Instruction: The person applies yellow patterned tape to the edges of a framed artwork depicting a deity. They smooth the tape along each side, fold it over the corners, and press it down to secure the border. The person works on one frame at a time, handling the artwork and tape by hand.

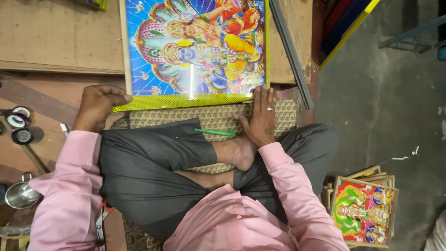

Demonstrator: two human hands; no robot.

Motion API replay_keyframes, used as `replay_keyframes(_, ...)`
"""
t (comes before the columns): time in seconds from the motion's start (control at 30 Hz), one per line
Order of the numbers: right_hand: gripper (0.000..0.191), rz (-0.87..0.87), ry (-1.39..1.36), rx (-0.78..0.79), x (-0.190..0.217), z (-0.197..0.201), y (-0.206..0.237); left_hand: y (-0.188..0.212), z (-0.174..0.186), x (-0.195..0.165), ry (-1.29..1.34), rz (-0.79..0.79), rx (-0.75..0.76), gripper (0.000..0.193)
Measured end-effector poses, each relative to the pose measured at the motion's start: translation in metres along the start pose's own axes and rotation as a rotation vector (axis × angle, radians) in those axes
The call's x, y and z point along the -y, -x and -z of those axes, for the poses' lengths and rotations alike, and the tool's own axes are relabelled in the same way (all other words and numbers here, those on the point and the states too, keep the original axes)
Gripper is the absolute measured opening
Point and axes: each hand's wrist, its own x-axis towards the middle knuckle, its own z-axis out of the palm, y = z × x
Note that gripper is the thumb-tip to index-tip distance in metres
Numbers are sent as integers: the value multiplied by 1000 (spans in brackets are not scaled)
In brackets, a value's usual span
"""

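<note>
While the left hand [96,108] pinches the glossy print's [197,49] 7 o'clock corner, the right hand [261,117] lies flat and empty-gripped at 5 o'clock; uneven pulling could crease it on the worktop [60,37].

Low wooden surface [55,42] lies beyond fingers [121,98] of left hand. Large glossy framed picture [197,46] flat on it, near edge overhanging, just beside those fingers. Grey metal strip [290,51] slants across surface beyond fingers [262,93] of right hand. Patterned woven mat [218,116] spreads beneath. Tape rolls [18,118] sit on brown boards left of left fingers. Grey concrete floor [385,93] right, smaller framed pictures [364,211] stacked there.
</note>
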Motion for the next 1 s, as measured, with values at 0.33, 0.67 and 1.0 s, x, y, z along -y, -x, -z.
replay_keyframes(0.33,53,-926,-1695,-473,59,-28,8,9,-7,-22,62,-14,-24,19)
replay_keyframes(0.67,36,-872,-2431,-80,125,-46,-52,25,-17,-23,183,25,-25,22)
replay_keyframes(1.0,41,-693,-2157,-284,114,-12,-50,72,-58,-18,201,112,-75,15)
